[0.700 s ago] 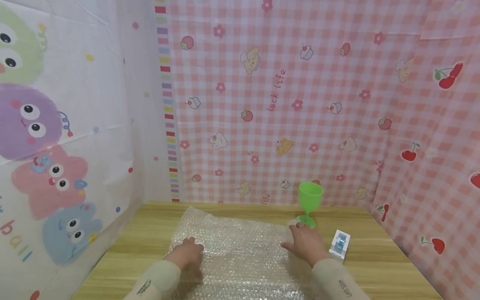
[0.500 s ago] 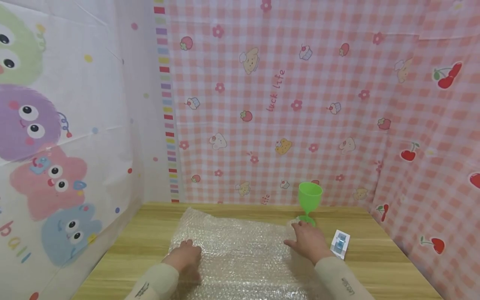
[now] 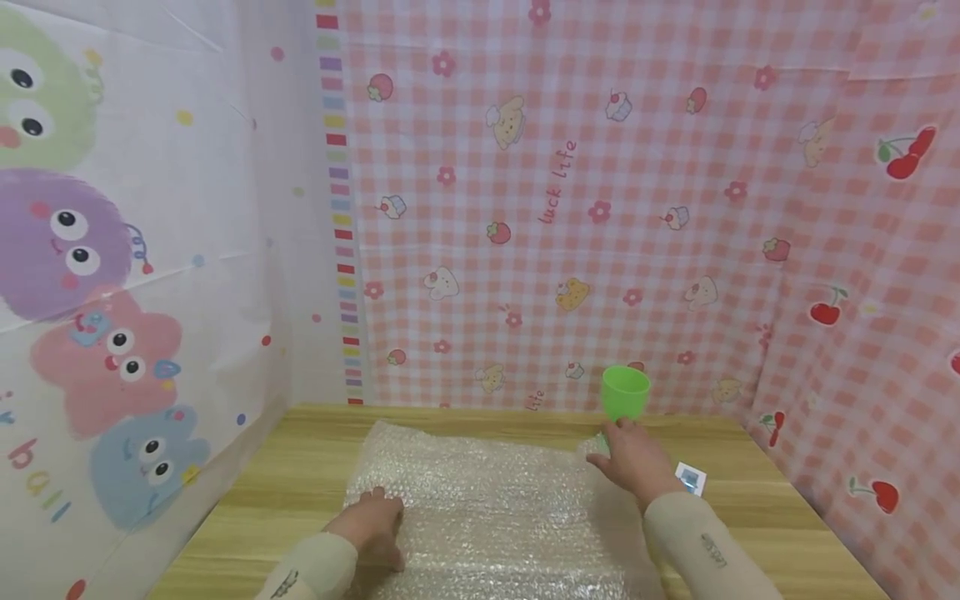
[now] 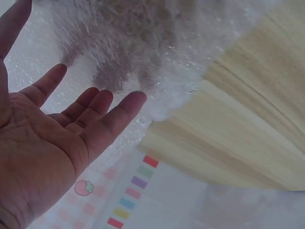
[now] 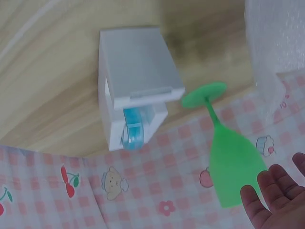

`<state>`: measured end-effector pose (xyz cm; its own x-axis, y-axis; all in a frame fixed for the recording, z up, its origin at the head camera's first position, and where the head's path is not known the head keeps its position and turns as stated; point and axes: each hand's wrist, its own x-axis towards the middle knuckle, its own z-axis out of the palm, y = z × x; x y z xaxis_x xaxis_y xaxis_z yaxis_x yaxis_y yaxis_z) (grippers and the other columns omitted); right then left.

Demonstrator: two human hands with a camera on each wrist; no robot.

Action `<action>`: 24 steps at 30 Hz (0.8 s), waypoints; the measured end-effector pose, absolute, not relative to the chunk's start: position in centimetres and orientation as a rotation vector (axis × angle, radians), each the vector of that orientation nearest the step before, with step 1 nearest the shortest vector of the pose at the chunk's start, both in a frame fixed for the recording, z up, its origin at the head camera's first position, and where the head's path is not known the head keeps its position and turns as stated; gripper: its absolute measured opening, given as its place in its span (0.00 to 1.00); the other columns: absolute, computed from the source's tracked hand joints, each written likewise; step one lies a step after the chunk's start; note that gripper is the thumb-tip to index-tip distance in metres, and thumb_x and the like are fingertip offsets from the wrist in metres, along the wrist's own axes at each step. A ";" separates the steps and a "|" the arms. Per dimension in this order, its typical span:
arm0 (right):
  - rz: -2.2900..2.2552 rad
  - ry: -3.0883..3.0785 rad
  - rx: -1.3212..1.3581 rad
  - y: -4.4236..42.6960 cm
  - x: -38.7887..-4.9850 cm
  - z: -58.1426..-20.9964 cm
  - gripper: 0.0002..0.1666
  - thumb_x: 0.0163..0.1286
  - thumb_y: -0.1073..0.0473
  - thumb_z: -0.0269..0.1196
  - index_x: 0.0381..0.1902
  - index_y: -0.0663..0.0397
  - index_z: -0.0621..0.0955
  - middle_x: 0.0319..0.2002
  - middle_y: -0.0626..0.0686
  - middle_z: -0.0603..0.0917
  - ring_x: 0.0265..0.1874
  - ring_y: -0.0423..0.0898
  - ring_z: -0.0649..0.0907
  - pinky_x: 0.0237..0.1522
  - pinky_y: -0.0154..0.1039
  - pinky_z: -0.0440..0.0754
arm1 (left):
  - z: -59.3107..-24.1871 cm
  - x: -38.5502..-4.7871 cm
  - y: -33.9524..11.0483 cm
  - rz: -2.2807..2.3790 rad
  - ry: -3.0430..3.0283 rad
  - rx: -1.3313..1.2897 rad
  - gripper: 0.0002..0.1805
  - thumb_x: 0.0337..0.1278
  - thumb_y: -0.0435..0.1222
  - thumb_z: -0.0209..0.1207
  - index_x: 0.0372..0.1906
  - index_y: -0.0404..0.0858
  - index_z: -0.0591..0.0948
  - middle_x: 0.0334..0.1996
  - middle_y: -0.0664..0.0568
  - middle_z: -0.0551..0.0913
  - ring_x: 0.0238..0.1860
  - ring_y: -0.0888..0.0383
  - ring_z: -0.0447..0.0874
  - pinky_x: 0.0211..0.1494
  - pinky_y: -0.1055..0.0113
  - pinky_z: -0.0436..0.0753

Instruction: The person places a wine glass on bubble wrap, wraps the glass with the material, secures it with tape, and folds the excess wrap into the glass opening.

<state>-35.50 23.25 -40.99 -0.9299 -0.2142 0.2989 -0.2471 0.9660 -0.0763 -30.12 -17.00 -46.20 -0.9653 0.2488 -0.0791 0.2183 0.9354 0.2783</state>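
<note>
Cup [image 5: 234, 164] shows its stem [image 5: 212, 112] only in right wrist view; right hand [image 3: 637, 461] has fingers loosely spread, like left hand [image 3: 369, 523] over bubble wrap [image 3: 487, 500].

Right hand [image 5: 280, 202] close by the green goblet [image 5: 233, 164], contact unclear.
Near the goblet on the table [image 5: 52, 81] sits a white holder [image 5: 140, 64] with blue tape [image 5: 134, 130]; bubble wrap [image 5: 277, 40] lies there too, pink checked cloth [image 5: 143, 191] behind.

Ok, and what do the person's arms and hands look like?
The left sleeve and right sleeve are pale cream. Each has a small dark marking: the one on the right looks like lettering, too blurry to read. The left hand and right hand are bare, without gloves.
</note>
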 end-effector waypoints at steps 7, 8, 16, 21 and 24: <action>0.162 -2.780 0.340 24.3 -36.3 -39.5 0.28 0.61 0.48 0.72 0.47 0.64 0.78 0.41 0.65 0.79 0.33 0.59 0.81 0.29 0.55 0.81 | -46.2 -30.3 -17.2 0.419 2.945 0.337 0.32 0.26 0.42 0.81 0.43 0.38 0.79 0.44 0.40 0.76 0.52 0.35 0.74 0.53 0.37 0.77; 0.159 -2.770 0.330 24.5 -36.5 -39.3 0.29 0.60 0.48 0.72 0.48 0.65 0.78 0.42 0.66 0.79 0.34 0.61 0.82 0.30 0.56 0.82 | -46.1 -30.4 -17.2 0.420 2.939 0.333 0.33 0.26 0.42 0.81 0.44 0.38 0.79 0.45 0.39 0.76 0.53 0.34 0.74 0.54 0.36 0.76; 0.291 -2.759 0.185 26.0 -37.8 -38.1 0.41 0.62 0.49 0.70 0.61 0.75 0.71 0.50 0.78 0.75 0.43 0.71 0.79 0.41 0.64 0.80 | -46.1 -30.2 -17.0 0.424 2.945 0.334 0.29 0.25 0.41 0.81 0.38 0.38 0.77 0.45 0.36 0.77 0.53 0.32 0.74 0.53 0.35 0.76; 0.429 -2.774 0.045 26.9 -38.6 -37.8 0.47 0.65 0.46 0.67 0.63 0.81 0.63 0.51 0.81 0.72 0.46 0.74 0.78 0.42 0.66 0.79 | -46.1 -30.0 -17.1 0.433 2.953 0.336 0.28 0.25 0.40 0.81 0.36 0.39 0.77 0.40 0.40 0.76 0.48 0.36 0.75 0.50 0.37 0.78; 0.525 -2.762 -0.007 27.2 -38.9 -37.8 0.47 0.66 0.44 0.66 0.60 0.83 0.65 0.49 0.80 0.73 0.45 0.73 0.78 0.42 0.66 0.79 | -46.1 -30.0 -17.2 0.437 2.949 0.337 0.28 0.26 0.40 0.81 0.36 0.39 0.77 0.40 0.40 0.76 0.49 0.35 0.75 0.51 0.37 0.78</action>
<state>-38.90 27.16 -37.75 -0.9461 0.0652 0.3173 -0.0557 0.9322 -0.3575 -30.03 -17.23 -46.12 -0.9648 0.2405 -0.1060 0.1994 0.9326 0.3008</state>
